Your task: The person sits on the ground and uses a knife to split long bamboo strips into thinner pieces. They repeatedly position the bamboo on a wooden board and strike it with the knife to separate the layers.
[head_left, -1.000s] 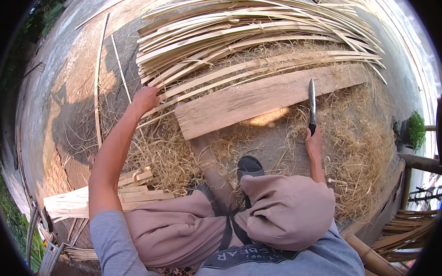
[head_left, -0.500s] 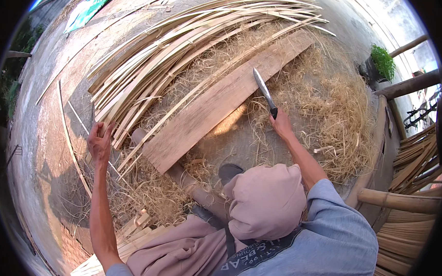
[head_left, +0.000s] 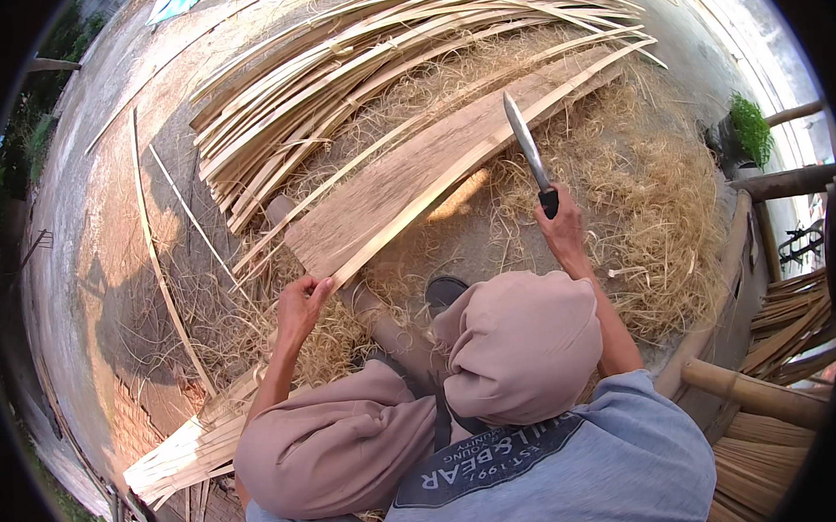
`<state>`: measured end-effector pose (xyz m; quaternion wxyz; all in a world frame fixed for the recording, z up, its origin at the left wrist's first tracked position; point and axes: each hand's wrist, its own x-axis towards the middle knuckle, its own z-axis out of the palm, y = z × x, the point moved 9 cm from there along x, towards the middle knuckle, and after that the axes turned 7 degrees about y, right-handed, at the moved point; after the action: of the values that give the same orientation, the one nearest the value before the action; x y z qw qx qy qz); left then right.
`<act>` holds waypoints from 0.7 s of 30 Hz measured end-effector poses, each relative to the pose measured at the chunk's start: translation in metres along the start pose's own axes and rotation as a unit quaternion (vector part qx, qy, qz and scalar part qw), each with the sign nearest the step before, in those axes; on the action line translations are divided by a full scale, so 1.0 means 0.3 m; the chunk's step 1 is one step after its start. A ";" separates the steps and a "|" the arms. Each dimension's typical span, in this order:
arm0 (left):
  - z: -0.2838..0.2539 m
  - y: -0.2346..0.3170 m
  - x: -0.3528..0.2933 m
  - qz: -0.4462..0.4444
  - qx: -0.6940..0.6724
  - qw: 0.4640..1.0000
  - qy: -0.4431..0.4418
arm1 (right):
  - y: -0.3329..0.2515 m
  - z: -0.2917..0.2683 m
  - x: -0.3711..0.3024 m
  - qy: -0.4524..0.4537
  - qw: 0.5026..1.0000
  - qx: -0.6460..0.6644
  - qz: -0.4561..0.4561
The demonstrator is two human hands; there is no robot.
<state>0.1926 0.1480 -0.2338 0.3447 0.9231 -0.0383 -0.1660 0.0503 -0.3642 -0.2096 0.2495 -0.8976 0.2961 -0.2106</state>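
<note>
Head view — knife (head_left: 528,148) points up-left; strip (head_left: 473,161) slants up-right.

We count two hands (head_left: 300,308) (head_left: 563,226), one knife (head_left: 528,145), one plank (head_left: 424,171), one held strip (head_left: 412,215); piled strips (head_left: 338,80) overlap, probably over a dozen.

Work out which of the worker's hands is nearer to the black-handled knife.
Right. The right hand grips the knife by its handle; the left hand is apart from it, farther left, holding the near end of a bamboo strip.
</note>
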 end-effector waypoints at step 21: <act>0.119 0.047 0.033 0.005 -0.093 0.993 -0.067 | 0.024 0.125 -0.027 0.069 0.929 0.334 0.144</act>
<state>0.1908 0.1132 -0.2526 0.4261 0.8738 -0.0503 -0.2287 0.0609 -0.3519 -0.2451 0.5416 -0.6929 0.3514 -0.3210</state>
